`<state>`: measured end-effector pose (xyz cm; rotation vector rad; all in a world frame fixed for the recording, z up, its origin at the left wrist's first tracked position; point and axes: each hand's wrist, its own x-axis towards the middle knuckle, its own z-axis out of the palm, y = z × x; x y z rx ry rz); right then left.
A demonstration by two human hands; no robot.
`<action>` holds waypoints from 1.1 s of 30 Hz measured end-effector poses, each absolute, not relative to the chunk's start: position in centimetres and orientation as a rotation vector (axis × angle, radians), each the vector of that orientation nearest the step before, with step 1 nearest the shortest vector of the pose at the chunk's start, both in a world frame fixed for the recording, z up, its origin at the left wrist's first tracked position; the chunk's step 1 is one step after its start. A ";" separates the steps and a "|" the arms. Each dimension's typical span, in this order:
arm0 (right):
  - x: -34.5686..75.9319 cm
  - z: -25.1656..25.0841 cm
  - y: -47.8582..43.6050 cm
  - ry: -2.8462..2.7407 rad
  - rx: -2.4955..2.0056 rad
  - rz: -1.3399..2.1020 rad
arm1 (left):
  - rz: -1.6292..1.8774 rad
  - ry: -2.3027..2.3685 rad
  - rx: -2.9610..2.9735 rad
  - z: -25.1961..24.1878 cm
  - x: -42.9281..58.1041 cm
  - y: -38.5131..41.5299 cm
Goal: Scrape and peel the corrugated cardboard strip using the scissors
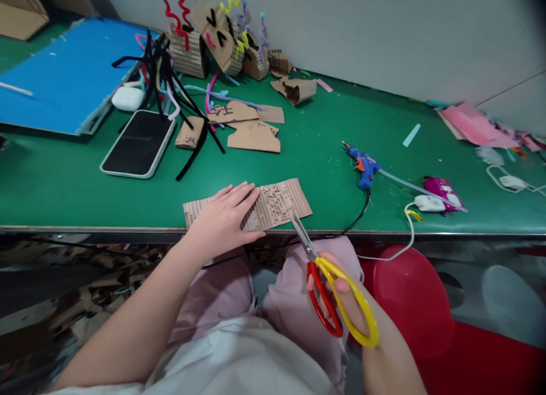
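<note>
A strip of corrugated cardboard (277, 204) lies along the front edge of the green table, its ridged face up and partly torn. My left hand (228, 216) rests flat on the strip's left part, fingers spread. In my right hand (336, 292) is a pair of scissors (326, 284) with one red and one yellow handle. Their blades are nearly closed, and the tips point at the strip's front edge near its right end. Whether the tips touch the cardboard I cannot tell.
Behind the strip lie cut cardboard pieces (253, 138), a phone (139, 144) and black pipe cleaners (160, 71). A blue glue gun (362, 165) with its cord lies to the right, near a purple power adapter (443, 195). Cardboard figures (187, 54) stand against the wall. A red stool (409, 292) is below.
</note>
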<state>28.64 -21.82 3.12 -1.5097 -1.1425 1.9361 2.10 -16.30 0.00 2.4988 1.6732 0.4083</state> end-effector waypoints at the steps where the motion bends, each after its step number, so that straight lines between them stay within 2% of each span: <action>1: 28.6 3.1 -21.7 -1.174 -1.500 1.932 | 0.413 1.673 2.498 0.0 2.1 -16.3; 22: 25.9 3.3 -16.8 -1.377 -1.462 1.903 | 0.441 1.656 2.495 -0.1 2.0 -16.3; 29: 24.5 4.1 -14.9 -1.381 -1.677 1.898 | 0.493 1.645 2.482 -0.1 2.0 -16.3; 33: 24.1 4.0 -14.4 -1.375 -1.607 1.843 | 0.472 1.639 2.501 -0.2 1.9 -16.3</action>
